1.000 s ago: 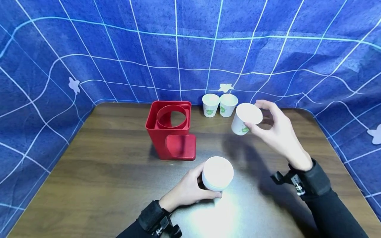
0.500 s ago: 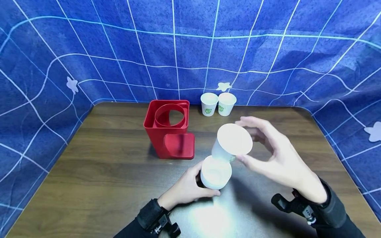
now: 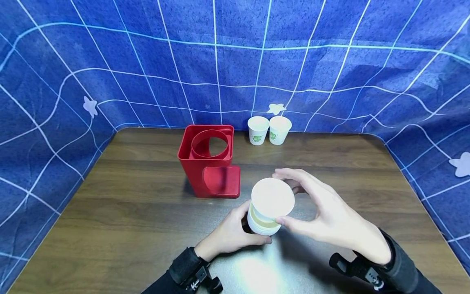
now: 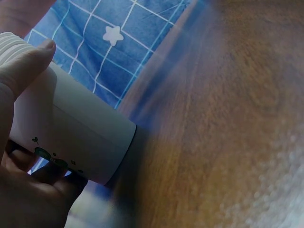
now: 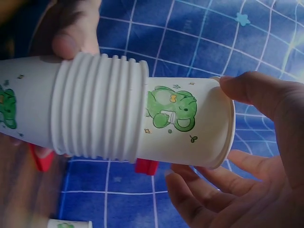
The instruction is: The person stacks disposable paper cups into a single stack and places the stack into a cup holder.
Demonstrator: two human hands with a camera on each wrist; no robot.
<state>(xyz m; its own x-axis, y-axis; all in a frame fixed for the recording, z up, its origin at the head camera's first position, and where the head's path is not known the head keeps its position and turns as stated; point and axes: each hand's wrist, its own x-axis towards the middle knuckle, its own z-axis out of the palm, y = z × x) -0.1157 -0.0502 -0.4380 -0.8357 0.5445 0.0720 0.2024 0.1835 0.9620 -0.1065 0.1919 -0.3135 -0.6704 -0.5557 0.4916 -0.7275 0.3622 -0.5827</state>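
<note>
At four o'clock from the red holder (image 3: 209,163), one cup (image 3: 273,198) pokes into the cup stack (image 3: 262,230).
Left grip (image 3: 235,232) hugs the stack, right grip (image 3: 324,208) pinches the cup; best push softly, straight.

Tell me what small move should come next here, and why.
Probably ease the upper paper cup straight down with the right hand: its lower end sits inside the stack of paper cups that the left hand grips, but its rim still stands clear of the stack's rims.
</note>
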